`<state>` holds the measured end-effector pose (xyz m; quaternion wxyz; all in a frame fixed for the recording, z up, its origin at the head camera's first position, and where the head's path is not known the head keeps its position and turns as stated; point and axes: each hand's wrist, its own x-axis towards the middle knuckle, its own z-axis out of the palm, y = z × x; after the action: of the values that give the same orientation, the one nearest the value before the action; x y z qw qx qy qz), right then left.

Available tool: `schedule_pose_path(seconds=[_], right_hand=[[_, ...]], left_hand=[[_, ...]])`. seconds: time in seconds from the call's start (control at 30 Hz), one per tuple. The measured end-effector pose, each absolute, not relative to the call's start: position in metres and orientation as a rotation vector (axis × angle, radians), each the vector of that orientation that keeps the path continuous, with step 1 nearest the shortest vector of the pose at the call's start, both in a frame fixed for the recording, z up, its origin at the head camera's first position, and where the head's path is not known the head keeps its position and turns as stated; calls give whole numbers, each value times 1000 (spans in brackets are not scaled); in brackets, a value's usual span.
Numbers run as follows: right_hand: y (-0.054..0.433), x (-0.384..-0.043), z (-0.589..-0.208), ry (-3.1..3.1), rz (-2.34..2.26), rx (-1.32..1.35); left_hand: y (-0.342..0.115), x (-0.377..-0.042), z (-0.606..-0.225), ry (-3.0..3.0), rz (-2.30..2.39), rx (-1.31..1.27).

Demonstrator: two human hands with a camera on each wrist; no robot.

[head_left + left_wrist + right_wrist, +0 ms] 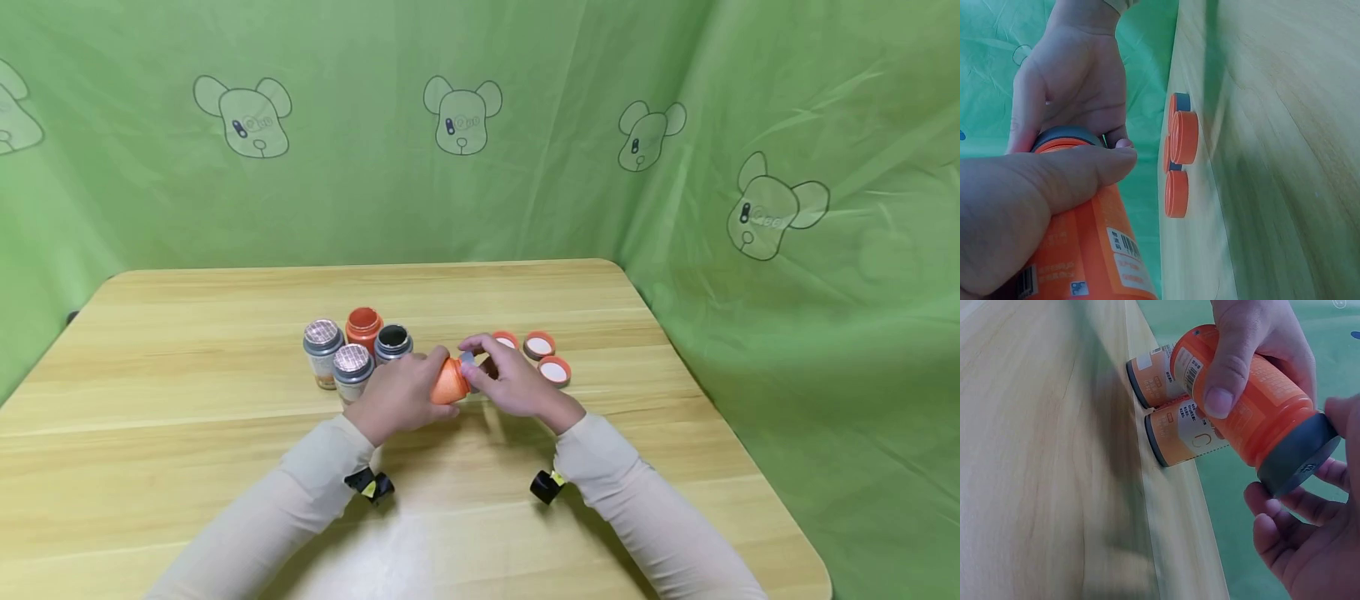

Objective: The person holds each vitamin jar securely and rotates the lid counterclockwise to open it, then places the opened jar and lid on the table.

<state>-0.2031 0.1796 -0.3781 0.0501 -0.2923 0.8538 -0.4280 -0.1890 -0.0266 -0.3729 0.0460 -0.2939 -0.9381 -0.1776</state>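
Note:
My left hand (401,392) grips an orange bottle (450,385) around its body and holds it tilted, neck toward the right. A thumb lies across the label side in the left wrist view. On the bottle's neck sits a dark grey cap (1297,456). My right hand (517,382) pinches that cap at its rim between thumb and fingertips. Left of the hands stand two bottles with silver tops (324,333), an orange bottle with an uncovered mouth (364,329) and a dark-mouthed bottle (393,337), partly hidden by my left hand.
Several orange-and-grey caps (554,372) lie beyond my right hand, white insides up. The wooden table (225,467) has a far edge near a green curtain (525,208), which also hangs along the right side. A small black camera (546,486) sits at the right wrist.

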Motion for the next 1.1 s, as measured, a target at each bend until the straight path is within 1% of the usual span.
schedule_pose_path(seconds=[0.17, 0.43, 0.67, 0.97, 1.1], right_hand=[[179, -202, -379, 2568, -1350, -860], [178, -201, -377, 2609, -1294, -834], [178, -200, -374, 2530, -1406, -867], [177, -202, -374, 2596, -1339, -805], [178, -200, -374, 2564, -1385, -841]], left_hand=[[-27, -189, -373, -2869, -533, -901], [-26, -188, -370, -2868, -537, -898], [-26, -188, -369, -2869, -524, -896], [-26, -187, -368, -2865, -524, -899], [-26, -187, -368, -2869, -517, -897]])
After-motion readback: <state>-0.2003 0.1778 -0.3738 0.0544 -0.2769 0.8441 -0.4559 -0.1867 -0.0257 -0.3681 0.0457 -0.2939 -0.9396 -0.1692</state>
